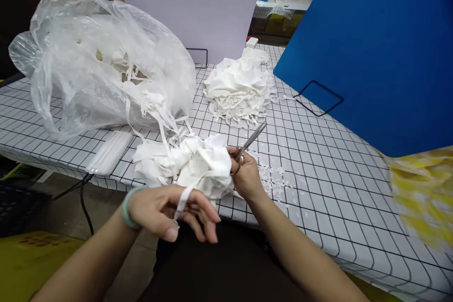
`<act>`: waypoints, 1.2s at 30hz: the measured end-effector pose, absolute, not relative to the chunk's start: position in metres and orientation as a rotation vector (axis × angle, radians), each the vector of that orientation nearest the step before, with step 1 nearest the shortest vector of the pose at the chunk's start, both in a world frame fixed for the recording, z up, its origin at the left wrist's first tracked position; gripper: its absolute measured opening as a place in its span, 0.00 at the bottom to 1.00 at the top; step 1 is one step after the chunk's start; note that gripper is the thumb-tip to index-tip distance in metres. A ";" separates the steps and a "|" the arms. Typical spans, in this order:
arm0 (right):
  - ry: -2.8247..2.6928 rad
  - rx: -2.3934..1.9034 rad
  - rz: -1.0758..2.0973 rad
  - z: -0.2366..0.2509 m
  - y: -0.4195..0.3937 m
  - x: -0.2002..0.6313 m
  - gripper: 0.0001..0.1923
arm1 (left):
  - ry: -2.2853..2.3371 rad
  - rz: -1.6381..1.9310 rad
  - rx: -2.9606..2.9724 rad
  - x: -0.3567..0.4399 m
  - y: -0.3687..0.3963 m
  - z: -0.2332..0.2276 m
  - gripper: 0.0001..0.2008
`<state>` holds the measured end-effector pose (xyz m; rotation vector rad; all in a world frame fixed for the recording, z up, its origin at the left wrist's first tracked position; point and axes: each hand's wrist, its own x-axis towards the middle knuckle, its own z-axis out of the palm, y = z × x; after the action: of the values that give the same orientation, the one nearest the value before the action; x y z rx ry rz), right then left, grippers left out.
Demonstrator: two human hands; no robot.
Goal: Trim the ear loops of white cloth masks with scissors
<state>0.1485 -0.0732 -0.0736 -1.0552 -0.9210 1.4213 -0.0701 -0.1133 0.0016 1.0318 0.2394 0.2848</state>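
Note:
In my right hand (247,174) is a pair of scissors (253,139), fingers in the handles and blades pointing up and away. My left hand (173,210) is half curled, palm down, with a narrow white fabric strap (184,198) running over its index finger toward the thumb. Just beyond both hands lies a crumpled bundle of white fabric pieces (201,163) at the table's front edge. More white straps (163,120) trail from it to the mouth of a large clear plastic bag (71,66). Small white clippings (274,179) are scattered right of the scissors.
Behind, a heap of white fabric pieces (239,85) rests on the grid-patterned tablecloth (329,170). A white power strip (109,153) lies at left. A blue panel (371,47) and a pale panel (191,4) stand at the back. Yellow checked cloth (424,188) is at right.

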 end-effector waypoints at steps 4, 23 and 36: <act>-0.864 -1.010 1.430 -0.059 -0.068 0.161 0.20 | 0.281 0.306 0.873 -0.042 -0.110 -0.036 0.29; -1.302 -0.999 1.344 -0.053 -0.081 0.163 0.12 | 0.888 0.569 1.334 -0.021 -0.100 0.026 0.20; -1.354 -1.078 1.488 -0.059 -0.104 0.154 0.18 | 0.954 1.160 1.366 0.001 -0.104 -0.011 0.18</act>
<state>0.1539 -0.1043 -0.0594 -1.0778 -1.3542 1.4875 0.0010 -0.1039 -0.0107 1.3663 0.9545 1.1599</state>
